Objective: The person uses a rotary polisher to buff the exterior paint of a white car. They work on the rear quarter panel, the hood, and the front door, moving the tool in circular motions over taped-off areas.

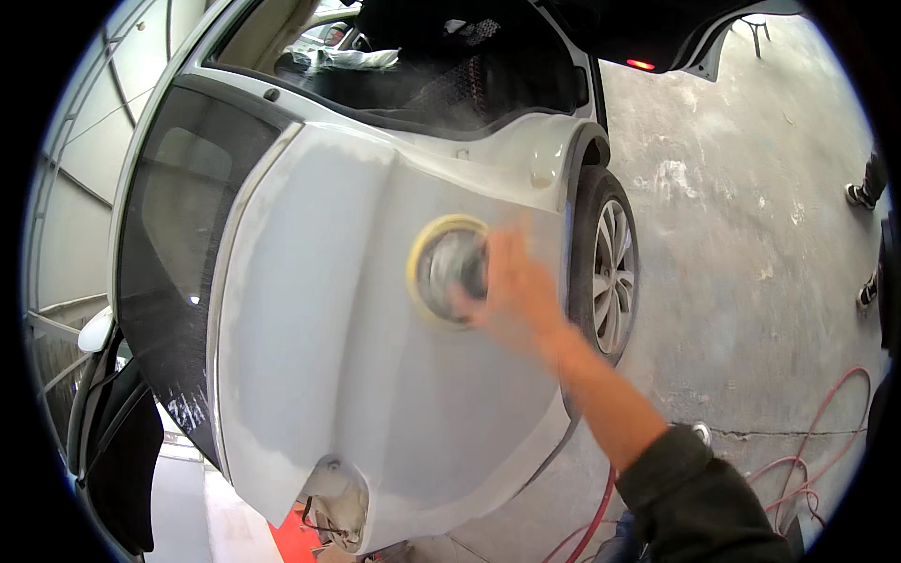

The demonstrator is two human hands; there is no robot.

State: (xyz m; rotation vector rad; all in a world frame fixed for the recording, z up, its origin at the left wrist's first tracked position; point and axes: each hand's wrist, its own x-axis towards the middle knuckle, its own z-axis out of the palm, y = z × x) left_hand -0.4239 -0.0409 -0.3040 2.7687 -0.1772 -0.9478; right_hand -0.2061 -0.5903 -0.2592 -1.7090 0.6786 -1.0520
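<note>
Now, your right grip (pixel 516 284): blurred, clasping the round yellow-rimmed tool (pixel 439 268).
Tool: at the left side of your grip, against the grey car panel (pixel 404 403).
Wheel (pixel 613 272): near, right of your grip.
Dark window (pixel 178 225): well left of your grip.

We identify a vehicle body workshop: a white car (pixel 394 281) with a patchy matte-grey panel (pixel 441 403) and exposed lamp recess (pixel 336 488), a round yellow-rimmed sander (pixel 445 270), and red flexible hoses (pixel 603 505) on stained grey concrete flooring (pixel 723 263) at right.
</note>
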